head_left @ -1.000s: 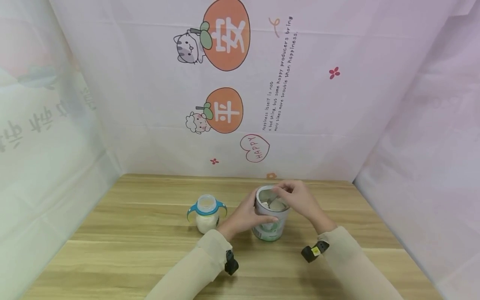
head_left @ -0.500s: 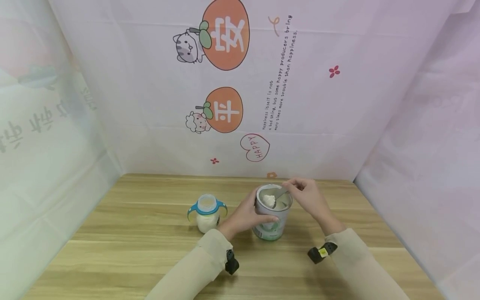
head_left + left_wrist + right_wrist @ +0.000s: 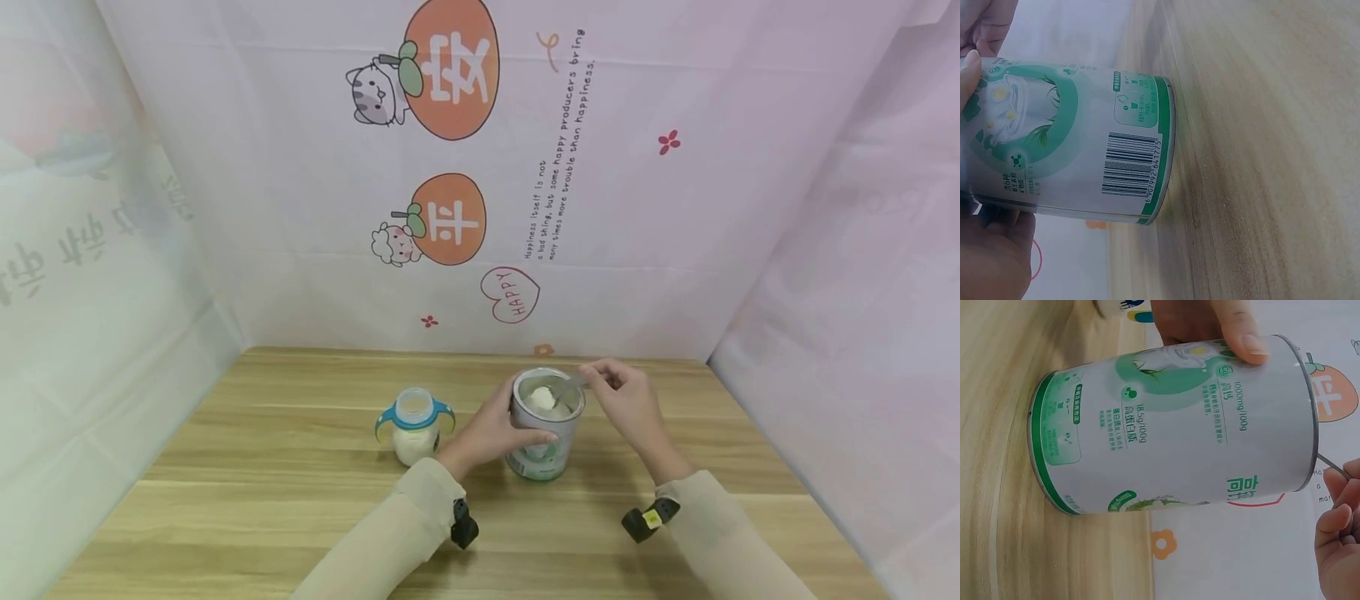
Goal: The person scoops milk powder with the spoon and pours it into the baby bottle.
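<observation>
A white and green milk powder can point(image 3: 534, 462) stands upright on the table, its top uncovered. My left hand point(image 3: 491, 429) grips it from the left, with the thumb across the front. In the head view, a spoon point(image 3: 572, 384) slants into the can's mouth, its bowl heaped with white powder point(image 3: 542, 398). My right hand point(image 3: 624, 402) pinches the handle's end just right of the rim. The right wrist view shows the thin metal handle point(image 3: 1333, 465) crossing the rim to those fingertips. Left of the can stands a baby bottle point(image 3: 415, 443) with blue handles, uncapped and holding white contents.
The wooden table point(image 3: 262, 500) is bounded by a printed white cloth point(image 3: 315, 283) at the back and plain-looking cloth on the sides. Black cameras sit on both wrists, at the cuffs of light sleeves. Both forearms reach in from the front edge.
My right hand has moved from over the can's mouth to the right, drawing the spoon with it. The heaped powder has come into view. The left hand and the can have stayed put.
</observation>
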Tool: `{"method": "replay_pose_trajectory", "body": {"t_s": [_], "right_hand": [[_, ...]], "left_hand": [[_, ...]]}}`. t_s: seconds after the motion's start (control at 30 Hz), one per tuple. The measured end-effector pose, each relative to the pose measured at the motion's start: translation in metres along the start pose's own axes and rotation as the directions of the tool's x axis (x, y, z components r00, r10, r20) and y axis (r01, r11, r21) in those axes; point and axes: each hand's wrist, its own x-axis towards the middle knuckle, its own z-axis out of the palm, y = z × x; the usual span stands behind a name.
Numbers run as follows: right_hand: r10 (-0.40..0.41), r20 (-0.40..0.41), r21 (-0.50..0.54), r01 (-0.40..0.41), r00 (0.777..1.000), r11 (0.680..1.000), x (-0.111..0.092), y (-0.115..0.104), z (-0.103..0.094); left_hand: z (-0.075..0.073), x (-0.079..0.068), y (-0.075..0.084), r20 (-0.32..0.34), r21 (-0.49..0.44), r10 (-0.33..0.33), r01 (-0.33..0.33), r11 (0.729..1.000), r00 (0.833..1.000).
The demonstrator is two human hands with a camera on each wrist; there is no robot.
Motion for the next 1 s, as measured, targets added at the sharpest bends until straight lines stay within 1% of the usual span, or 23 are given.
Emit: {"method": "replay_pose_trajectory", "body": {"t_s": [0.07,0.27,0.53,0.63,0.83,1.0], "right_hand": [[0.012,-0.011,0.006,-0.012,1.0,1.0,-0.0004,-0.0002,0.0002],[0.066,-0.003,0.026,-0.066,0.998,0.997,0.0006,0.0018,-0.0004],[0.127,0.008,0.086,-0.127,0.992,0.988,0.0016,0.0012,-0.0025],[0.153,0.017,0.123,-0.154,0.988,0.98,0.002,0.0007,-0.0031],[0.206,0.043,0.219,-0.21,0.978,0.953,0.0031,0.0019,-0.0038],[0.233,0.039,0.259,-0.235,0.972,0.937,0.0049,0.0015,-0.0032]], "left_hand": [[-0.0002,0.0001,0.0006,0.001,0.001,0.008,-0.008,1.0,1.0],[0.0,0.0,-0.0002,0.002,-0.007,0.016,-0.016,1.0,1.0],[-0.0001,0.0033,-0.005,0.001,0.003,0.032,-0.032,0.999,0.999],[-0.0008,0.0034,-0.0033,0.006,0.002,0.036,-0.036,0.999,0.999],[-0.0027,0.0018,0.0011,0.013,0.006,0.022,-0.022,1.0,1.0],[-0.0038,0.0012,0.0027,0.018,0.012,0.027,-0.027,1.0,0.999]]}}
